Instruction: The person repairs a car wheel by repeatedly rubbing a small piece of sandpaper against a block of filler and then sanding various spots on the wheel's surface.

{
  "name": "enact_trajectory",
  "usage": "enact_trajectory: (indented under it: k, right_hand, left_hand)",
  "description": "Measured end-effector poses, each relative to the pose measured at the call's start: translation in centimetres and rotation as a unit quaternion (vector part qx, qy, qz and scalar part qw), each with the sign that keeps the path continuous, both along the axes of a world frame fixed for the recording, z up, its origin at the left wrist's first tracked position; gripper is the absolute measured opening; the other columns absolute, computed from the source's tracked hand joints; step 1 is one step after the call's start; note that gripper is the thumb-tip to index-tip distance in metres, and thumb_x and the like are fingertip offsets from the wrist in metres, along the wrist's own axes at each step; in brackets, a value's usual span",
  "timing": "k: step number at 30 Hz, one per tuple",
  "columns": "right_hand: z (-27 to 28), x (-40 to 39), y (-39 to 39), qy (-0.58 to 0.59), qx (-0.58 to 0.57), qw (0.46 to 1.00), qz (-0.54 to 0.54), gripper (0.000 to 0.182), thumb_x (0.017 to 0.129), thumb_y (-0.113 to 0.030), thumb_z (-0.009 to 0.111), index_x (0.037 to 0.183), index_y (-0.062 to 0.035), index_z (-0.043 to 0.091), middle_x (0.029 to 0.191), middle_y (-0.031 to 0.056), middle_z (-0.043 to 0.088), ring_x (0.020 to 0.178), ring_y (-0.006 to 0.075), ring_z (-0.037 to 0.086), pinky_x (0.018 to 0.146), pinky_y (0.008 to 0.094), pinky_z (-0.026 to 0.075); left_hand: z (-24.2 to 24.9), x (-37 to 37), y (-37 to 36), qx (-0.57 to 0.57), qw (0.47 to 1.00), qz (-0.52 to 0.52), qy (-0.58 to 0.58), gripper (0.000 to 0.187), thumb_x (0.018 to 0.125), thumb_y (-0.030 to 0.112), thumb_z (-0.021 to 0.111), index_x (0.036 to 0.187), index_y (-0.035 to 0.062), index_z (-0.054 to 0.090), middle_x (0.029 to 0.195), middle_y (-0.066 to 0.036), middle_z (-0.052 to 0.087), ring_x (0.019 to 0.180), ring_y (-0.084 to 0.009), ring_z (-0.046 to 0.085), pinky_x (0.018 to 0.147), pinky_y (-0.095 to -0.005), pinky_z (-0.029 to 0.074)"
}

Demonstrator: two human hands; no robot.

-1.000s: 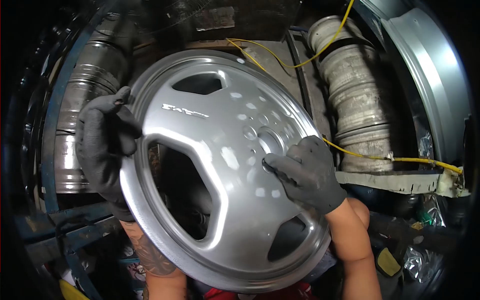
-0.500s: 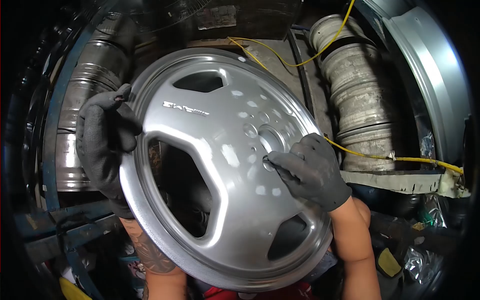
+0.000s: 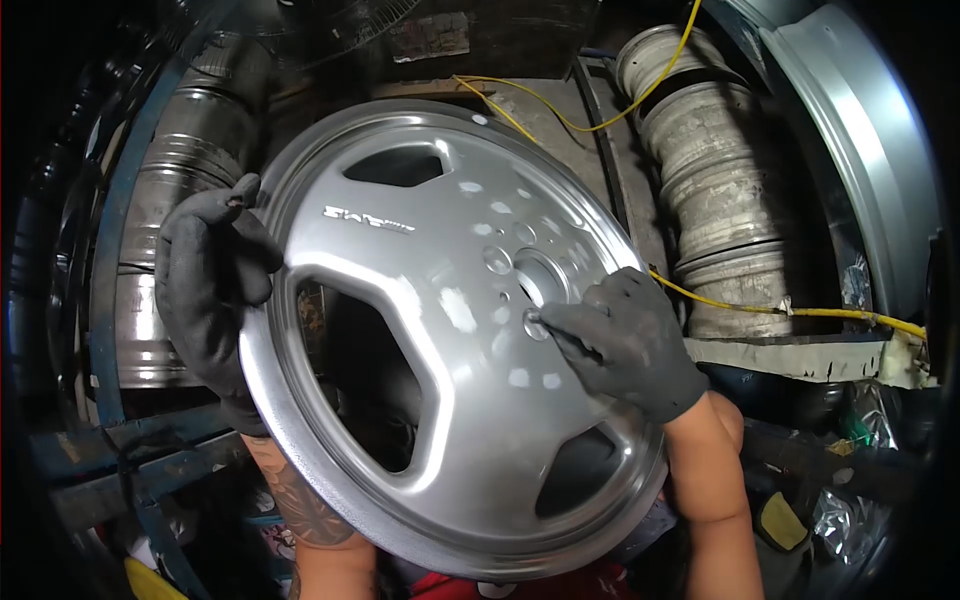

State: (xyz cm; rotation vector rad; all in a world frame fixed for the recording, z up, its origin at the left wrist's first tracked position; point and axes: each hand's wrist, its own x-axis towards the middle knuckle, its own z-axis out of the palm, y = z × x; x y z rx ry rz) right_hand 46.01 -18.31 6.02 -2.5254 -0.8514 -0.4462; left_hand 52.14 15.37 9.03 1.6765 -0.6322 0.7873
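A silver car wheel rim [image 3: 480, 420] fills the middle of the view, its face tilted toward me. Pale patches mark its surface, and raised lettering stands at its upper left. My left hand [image 3: 205, 285], in a dark grey glove, is against the wheel's left edge with its fingers curled, holding the wheel. My right hand [image 3: 630, 345], gloved alike, reaches over the right side. Its index fingertip presses at a lug hole beside the centre bore, the other fingers folded. Anything under or inside those fingers is hidden.
Stacked bare wheels [image 3: 720, 200] stand on the right, with darker metal wheels [image 3: 175, 240] on the left. A yellow hose [image 3: 720, 300] runs behind the wheel to the right. Another silver wheel [image 3: 850, 140] leans at the upper right. Crumpled foil [image 3: 840, 525] lies lower right.
My right index fingertip has shifted very slightly at the lug hole. My left hand keeps its place on the wheel's edge, and the wheel stays almost still.
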Motion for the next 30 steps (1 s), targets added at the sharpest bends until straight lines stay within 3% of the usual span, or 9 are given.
enact_trajectory:
  k: [5, 11, 13, 16, 18, 23, 27, 29, 30]
  right_hand:
    - [0.2, 0.7, 0.5, -0.007, 0.019, 0.999, 0.025, 0.023, 0.075, -0.011, 0.084, 0.097, -0.0163, 0.079, 0.073, 0.0039, 0.059, 0.071, 0.0253, 0.061, 0.070, 0.0400, 0.049]
    - [0.4, 0.5, 0.7, -0.001, 0.030, 0.999, 0.015, 0.020, 0.076, -0.010, 0.083, 0.095, -0.0142, 0.080, 0.077, 0.0060, 0.065, 0.071, 0.0264, 0.063, 0.068, 0.0399, 0.051]
    - [0.5, 0.4, 0.3, 0.018, 0.030, 0.999, 0.014, 0.020, 0.076, -0.009, 0.083, 0.096, -0.0138, 0.079, 0.076, 0.0059, 0.065, 0.071, 0.0264, 0.063, 0.067, 0.0393, 0.051]
    - [0.5, 0.2, 0.3, 0.021, 0.045, 0.999, 0.002, 0.020, 0.077, -0.010, 0.083, 0.096, -0.0136, 0.079, 0.074, 0.0055, 0.066, 0.070, 0.0264, 0.064, 0.067, 0.0392, 0.051]
    - [0.1, 0.3, 0.3, 0.016, 0.049, 0.999, 0.007, 0.019, 0.078, -0.011, 0.082, 0.096, -0.0137, 0.079, 0.074, 0.0053, 0.066, 0.069, 0.0264, 0.063, 0.067, 0.0394, 0.051]
    - [0.0, 0.0, -0.4, 0.025, 0.032, 0.999, 0.001, 0.018, 0.079, -0.013, 0.081, 0.097, -0.0145, 0.079, 0.075, 0.0054, 0.066, 0.072, 0.0265, 0.064, 0.070, 0.0397, 0.052]
    - [-0.4, 0.5, 0.0, 0.018, 0.014, 1.000, 0.007, 0.020, 0.078, -0.014, 0.082, 0.097, -0.0134, 0.077, 0.076, 0.0059, 0.066, 0.074, 0.0269, 0.065, 0.072, 0.0400, 0.053]
    - [-0.3, -0.1, -0.4, 0.021, 0.028, 0.999, -0.001, 0.020, 0.078, -0.014, 0.082, 0.097, -0.0134, 0.076, 0.075, 0.0058, 0.065, 0.074, 0.0265, 0.065, 0.072, 0.0404, 0.052]
    - [-0.3, -0.1, -0.7, 0.019, 0.033, 0.999, -0.002, 0.020, 0.078, -0.014, 0.082, 0.097, -0.0134, 0.076, 0.075, 0.0058, 0.065, 0.074, 0.0264, 0.064, 0.072, 0.0406, 0.052]
  left_hand:
    - [-0.5, 0.0, 0.3, 0.046, 0.997, 0.036, -0.051, 0.033, 0.111, 0.017, 0.048, 0.125, -0.0076, 0.065, 0.112, -0.018, 0.070, 0.063, -0.0013, 0.051, 0.058, -0.0182, 0.045]
    - [0.8, -0.6, -0.6, -0.068, 0.996, -0.006, 0.062, 0.035, 0.100, 0.015, 0.067, 0.124, -0.0096, 0.065, 0.097, -0.011, 0.069, 0.062, -0.0022, 0.050, 0.062, -0.0189, 0.046]
    - [0.3, -0.1, -0.3, 0.010, 1.000, 0.014, -0.001, 0.033, 0.102, 0.015, 0.061, 0.124, -0.0089, 0.065, 0.100, -0.012, 0.069, 0.062, -0.0023, 0.050, 0.064, -0.0208, 0.048]
    - [0.1, 0.1, 0.9, 0.051, 0.998, 0.022, -0.018, 0.033, 0.101, 0.013, 0.062, 0.127, -0.0081, 0.064, 0.104, -0.012, 0.068, 0.065, -0.0047, 0.053, 0.074, -0.0271, 0.055]
    - [0.5, -0.9, 0.9, -0.013, 0.997, -0.008, 0.070, 0.037, 0.097, 0.012, 0.067, 0.129, -0.0082, 0.063, 0.104, -0.011, 0.066, 0.066, -0.0061, 0.054, 0.080, -0.0309, 0.058]
    - [0.1, 0.8, 1.2, 0.109, 0.991, -0.019, -0.076, 0.053, 0.094, 0.014, 0.071, 0.140, -0.0068, 0.054, 0.097, -0.008, 0.064, 0.070, -0.0058, 0.051, 0.070, -0.0231, 0.048]
    - [-0.6, 0.4, 2.6, 0.049, 0.995, -0.085, 0.008, 0.073, 0.083, 0.013, 0.083, 0.144, -0.0082, 0.049, 0.099, -0.009, 0.063, 0.071, -0.0088, 0.053, 0.067, -0.0230, 0.049]
    - [-0.7, 0.6, 3.8, 0.045, 0.991, -0.123, 0.035, 0.071, 0.085, 0.015, 0.080, 0.144, -0.0086, 0.048, 0.107, -0.014, 0.065, 0.082, -0.0135, 0.059, 0.079, -0.0296, 0.052]
    - [-0.4, 0.8, 4.4, 0.050, 0.990, -0.127, 0.040, 0.071, 0.085, 0.015, 0.080, 0.144, -0.0085, 0.049, 0.107, -0.014, 0.065, 0.081, -0.0134, 0.059, 0.078, -0.0295, 0.051]
